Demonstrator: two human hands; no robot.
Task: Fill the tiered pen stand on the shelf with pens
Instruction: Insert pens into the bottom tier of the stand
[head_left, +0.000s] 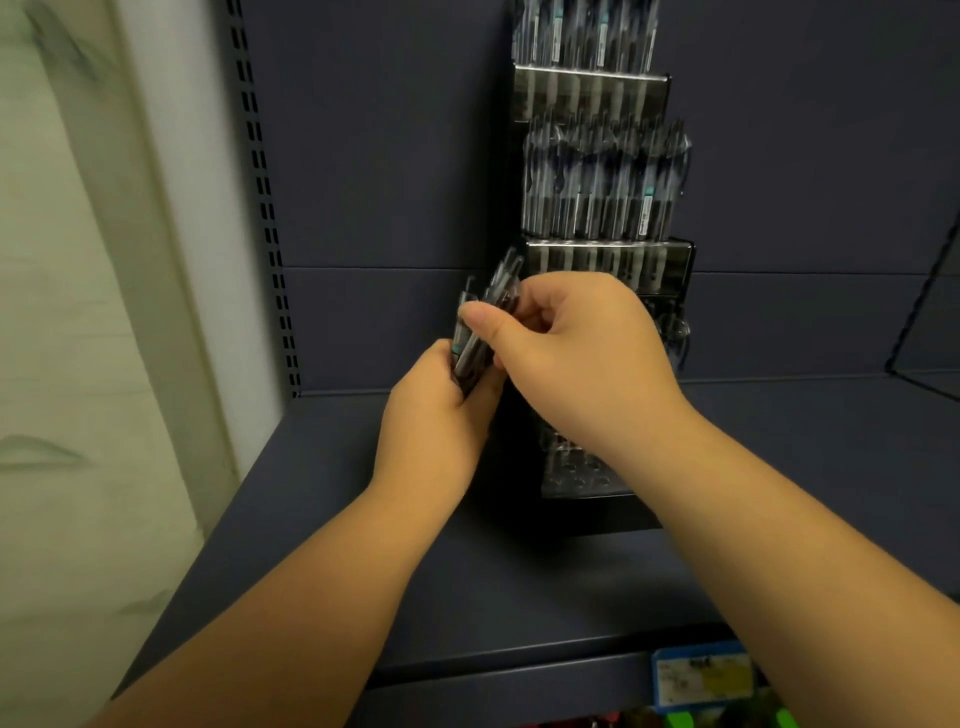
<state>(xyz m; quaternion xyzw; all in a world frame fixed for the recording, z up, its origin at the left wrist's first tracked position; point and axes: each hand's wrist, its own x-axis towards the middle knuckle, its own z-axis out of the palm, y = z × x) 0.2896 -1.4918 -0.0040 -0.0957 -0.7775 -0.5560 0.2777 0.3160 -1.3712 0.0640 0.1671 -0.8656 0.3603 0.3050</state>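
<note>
Beside stand (605, 260) | left hand (436, 415) grips pens (475, 338) | right hand (576, 353) pinches one

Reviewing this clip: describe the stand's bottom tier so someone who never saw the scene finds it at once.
On the dark shelf stands a tall tiered pen stand against the back panel. Its upper tiers are packed with upright pens. The bottom tier, just above the shelf between the two forearms, differs: its round holes show empty.

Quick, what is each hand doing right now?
Left hand: grips a bunch of pens.
Right hand: pinches one pen of that bunch.
</note>
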